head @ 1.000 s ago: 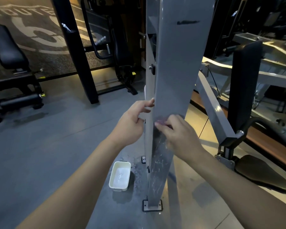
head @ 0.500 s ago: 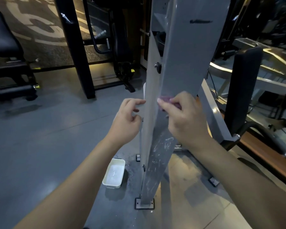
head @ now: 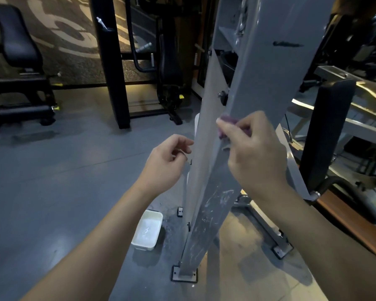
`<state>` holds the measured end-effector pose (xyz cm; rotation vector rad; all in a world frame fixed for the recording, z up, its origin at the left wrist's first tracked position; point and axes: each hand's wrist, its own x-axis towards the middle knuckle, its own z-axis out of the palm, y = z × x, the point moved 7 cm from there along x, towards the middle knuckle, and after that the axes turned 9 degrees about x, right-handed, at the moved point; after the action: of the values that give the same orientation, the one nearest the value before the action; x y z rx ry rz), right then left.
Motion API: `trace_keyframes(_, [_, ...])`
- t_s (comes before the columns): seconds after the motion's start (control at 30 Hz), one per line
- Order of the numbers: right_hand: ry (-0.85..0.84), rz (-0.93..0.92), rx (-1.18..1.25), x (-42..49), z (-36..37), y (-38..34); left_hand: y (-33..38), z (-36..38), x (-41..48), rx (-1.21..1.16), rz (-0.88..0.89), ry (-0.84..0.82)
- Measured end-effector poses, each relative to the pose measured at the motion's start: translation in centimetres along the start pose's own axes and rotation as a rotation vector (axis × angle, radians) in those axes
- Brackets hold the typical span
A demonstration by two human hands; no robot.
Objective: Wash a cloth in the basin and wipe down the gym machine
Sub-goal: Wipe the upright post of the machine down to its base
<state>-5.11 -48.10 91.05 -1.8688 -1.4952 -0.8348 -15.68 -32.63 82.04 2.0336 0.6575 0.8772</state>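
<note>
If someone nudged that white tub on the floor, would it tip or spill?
The white rectangular plastic basin sits low and flat on the grey floor, so it probably slides rather than tips. It seems to hold water, and splashes beside it suggest it would slosh.

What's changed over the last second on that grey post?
The right hand has slid the purple cloth up the grey post, still gripping it. The left hand has come off the post's edge, fingers curled. The white basin stays on the floor by the base.
</note>
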Motion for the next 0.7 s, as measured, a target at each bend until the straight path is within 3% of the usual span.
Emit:
trace_keyframes(0.1, [-0.028,-0.011,0.006,-1.2,1.4,0.1,0.2,0.5,-0.1,-0.034,-0.030,-0.029])
trace_keyframes(0.2, [-0.208,-0.076,-0.040,-6.1,4.9,-0.1,0.2,1.1,-0.9,0.003,-0.045,-0.072])
trace_keyframes(0.3, [-0.306,0.002,0.143,-7.9,5.7,0.7,-0.7,1.8,-2.1,0.029,-0.109,-0.158])
trace_keyframes(0.37, [-0.237,0.122,0.381,-7.4,4.3,1.1,-1.0,2.4,-3.1,0.001,-0.151,-0.217])
trace_keyframes(0.43, [-0.127,0.362,0.624,-7.3,2.7,2.0,-0.1,3.1,-4.0,-0.097,-0.161,-0.262])
trace_keyframes(0.53, [-0.115,0.669,0.869,-8.5,2.4,2.5,1.8,3.8,-4.8,-0.242,-0.122,-0.286])
trace_keyframes(0.7, [-0.123,0.789,0.994,-10.3,2.6,3.3,3.1,5.2,-6.0,-0.315,-0.114,-0.342])
